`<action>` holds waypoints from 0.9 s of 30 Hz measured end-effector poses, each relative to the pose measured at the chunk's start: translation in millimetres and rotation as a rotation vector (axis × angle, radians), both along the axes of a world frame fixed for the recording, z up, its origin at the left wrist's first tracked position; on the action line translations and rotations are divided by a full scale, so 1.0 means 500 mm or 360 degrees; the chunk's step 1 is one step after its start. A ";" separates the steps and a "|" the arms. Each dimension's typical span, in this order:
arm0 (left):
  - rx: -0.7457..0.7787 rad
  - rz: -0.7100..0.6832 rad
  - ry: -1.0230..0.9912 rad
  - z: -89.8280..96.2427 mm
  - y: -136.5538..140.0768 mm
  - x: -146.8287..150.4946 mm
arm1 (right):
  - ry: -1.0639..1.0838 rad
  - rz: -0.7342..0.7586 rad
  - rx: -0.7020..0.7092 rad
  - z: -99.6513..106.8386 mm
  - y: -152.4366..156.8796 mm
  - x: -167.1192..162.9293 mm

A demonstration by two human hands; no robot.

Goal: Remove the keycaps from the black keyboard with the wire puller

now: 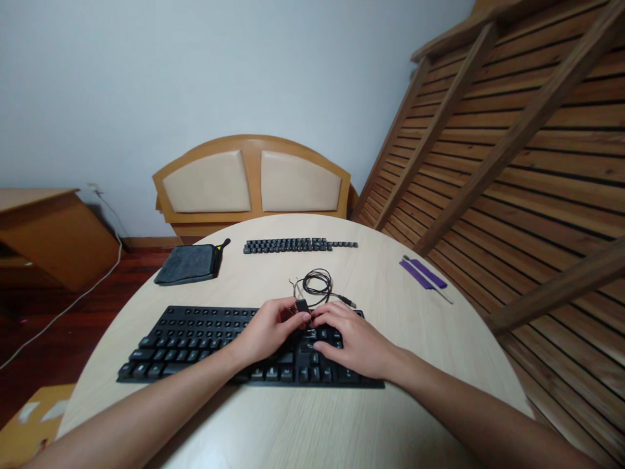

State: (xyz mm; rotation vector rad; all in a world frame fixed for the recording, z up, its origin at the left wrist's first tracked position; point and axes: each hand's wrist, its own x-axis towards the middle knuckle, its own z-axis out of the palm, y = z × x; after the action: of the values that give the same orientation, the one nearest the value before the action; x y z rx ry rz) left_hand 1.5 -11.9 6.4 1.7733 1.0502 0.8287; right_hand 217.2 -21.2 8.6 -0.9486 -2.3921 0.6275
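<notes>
My left hand (274,327) is closed in a pinch on a keycap puller (302,305), a small black handle with thin wire prongs pointing away from me. Beside it, my right hand (349,339) has its thumb spread from its fingers, and its fingertips meet my left fingertips. Whatever lies between the fingertips is too small and dark to make out. Both hands are over the right part of a black keyboard (195,342). Its far rows at the left show bare switches, while the nearer rows carry keycaps. Removed keycaps (288,245) stand in rows at the table's far side.
Just beyond my hands lies the keyboard's coiled cable (317,283) with its USB plug. A dark grey zip pouch (185,264) sits at left on the round table (381,260). Purple strips (422,273) and a thin metal tool (439,294) lie near the right edge.
</notes>
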 end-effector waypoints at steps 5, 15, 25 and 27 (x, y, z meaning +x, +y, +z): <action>0.0077 -0.0113 0.0042 0.001 -0.013 0.004 | 0.0029 -0.0002 0.0018 -0.004 0.002 0.000; 0.0358 0.0029 0.0366 0.011 -0.025 0.013 | -0.0013 -0.0106 0.0060 -0.007 0.001 -0.009; 0.0036 0.0059 0.0048 -0.010 -0.009 0.012 | -0.0055 -0.0159 0.0053 -0.008 -0.001 -0.018; 0.0001 0.0052 0.0003 -0.014 -0.007 0.012 | -0.0066 -0.0161 0.0049 -0.006 -0.002 -0.019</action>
State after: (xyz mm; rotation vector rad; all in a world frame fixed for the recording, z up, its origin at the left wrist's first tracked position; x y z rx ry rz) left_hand 7.6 -15.3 -0.8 1.7621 1.0829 0.8474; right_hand 207.8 -22.4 5.8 -1.0716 -2.3660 0.5369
